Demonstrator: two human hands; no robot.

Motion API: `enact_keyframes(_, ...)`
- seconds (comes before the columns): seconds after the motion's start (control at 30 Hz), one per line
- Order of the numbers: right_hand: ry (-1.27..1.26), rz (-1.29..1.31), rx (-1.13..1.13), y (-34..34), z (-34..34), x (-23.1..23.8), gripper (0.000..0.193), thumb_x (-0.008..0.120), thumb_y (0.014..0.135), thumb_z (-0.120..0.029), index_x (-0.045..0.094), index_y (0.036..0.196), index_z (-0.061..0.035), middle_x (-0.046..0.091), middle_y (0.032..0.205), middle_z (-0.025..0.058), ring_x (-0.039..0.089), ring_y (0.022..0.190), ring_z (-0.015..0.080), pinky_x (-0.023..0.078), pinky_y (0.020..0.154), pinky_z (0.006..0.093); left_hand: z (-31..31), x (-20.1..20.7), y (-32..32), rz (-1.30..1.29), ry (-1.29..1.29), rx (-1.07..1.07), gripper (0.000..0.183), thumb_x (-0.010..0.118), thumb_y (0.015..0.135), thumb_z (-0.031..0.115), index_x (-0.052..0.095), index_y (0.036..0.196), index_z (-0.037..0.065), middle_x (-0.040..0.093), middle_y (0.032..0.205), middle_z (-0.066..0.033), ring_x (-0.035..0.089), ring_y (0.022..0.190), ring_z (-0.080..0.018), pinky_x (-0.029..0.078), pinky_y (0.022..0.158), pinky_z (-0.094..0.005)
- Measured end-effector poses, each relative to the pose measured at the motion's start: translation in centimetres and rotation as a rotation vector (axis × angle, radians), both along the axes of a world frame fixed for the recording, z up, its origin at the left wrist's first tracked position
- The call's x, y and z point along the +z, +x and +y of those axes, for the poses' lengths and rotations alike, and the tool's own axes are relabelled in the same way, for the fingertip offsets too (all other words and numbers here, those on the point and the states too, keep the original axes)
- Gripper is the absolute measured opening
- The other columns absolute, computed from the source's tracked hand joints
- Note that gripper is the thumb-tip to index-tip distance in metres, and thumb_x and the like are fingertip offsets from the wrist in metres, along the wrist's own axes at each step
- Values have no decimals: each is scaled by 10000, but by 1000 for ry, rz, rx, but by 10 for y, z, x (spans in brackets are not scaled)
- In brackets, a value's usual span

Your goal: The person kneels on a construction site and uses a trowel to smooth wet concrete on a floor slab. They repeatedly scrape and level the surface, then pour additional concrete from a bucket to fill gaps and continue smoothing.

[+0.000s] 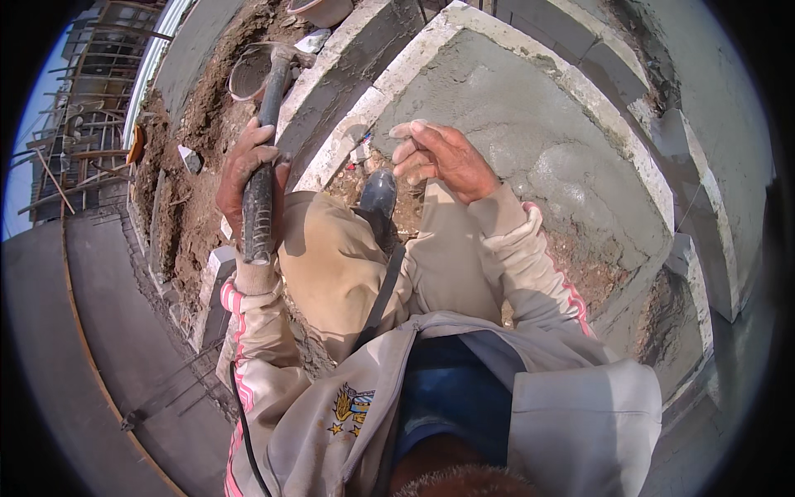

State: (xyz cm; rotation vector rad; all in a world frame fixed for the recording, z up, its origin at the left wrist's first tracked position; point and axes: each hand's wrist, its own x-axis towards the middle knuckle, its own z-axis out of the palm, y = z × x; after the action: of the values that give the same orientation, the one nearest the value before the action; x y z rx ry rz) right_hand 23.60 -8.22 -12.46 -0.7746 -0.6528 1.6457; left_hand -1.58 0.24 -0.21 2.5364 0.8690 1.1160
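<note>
My left hand (pixel 234 178) is closed around the dark ribbed grip of a hammer (pixel 272 98). The hammer points away from me, its metal head at the far end, just above a row of pale blocks. Raised over the near corner of a grey mortar bed (pixel 530 124), my right hand (pixel 455 164) holds nothing, its fingers loosely bent and apart. White blocks (pixel 431 41) border the mortar. Below and between the hands, a dark boot (pixel 378 197) stands on bare soil.
A dusty bucket (pixel 248 76) lies in the dirt beyond the hammer, and a pale basin (pixel 321 12) sits farther off. Low block walls (pixel 704 190) run along the right. At far left are a timber framework (pixel 87 124) and a grey slab (pixel 99 331) with a thin rod.
</note>
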Motion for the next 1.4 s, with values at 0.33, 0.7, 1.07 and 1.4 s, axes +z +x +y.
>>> enact_keyframes(0.33,-87,890,-507,71,-96,-62,131,624,909,-123,539,1008,-118,504,718,-3,527,598,97,500,584,342,-45,13,70,726,-188,-387,568,727,782,83,590,1328,155,534,1342,-177,541,1224,-382,470,1008,-447)
enact_keyframes(0.7,-598,-773,-1352,158,-249,-108,310,600,960,-333,571,1046,-37,556,721,84,570,596,225,490,572,364,-13,0,64,726,-252,-386,358,669,890,122,608,1237,53,591,1258,-171,608,1097,-377,484,935,-422)
enact_keyframes(1.07,-842,-1256,-985,160,-266,-194,597,503,948,-567,588,976,23,638,846,308,607,833,523,452,738,562,-12,1,59,676,-304,-346,326,681,885,122,626,1192,25,619,1208,-179,616,1083,-378,484,920,-416)
enact_keyframes(1.4,-1122,-1275,-773,163,-287,-267,682,451,952,-625,591,1099,26,641,953,343,608,907,532,476,770,544,-10,-1,69,659,-229,-441,321,685,882,123,623,1179,18,630,1167,-188,616,1060,-388,486,901,-422)
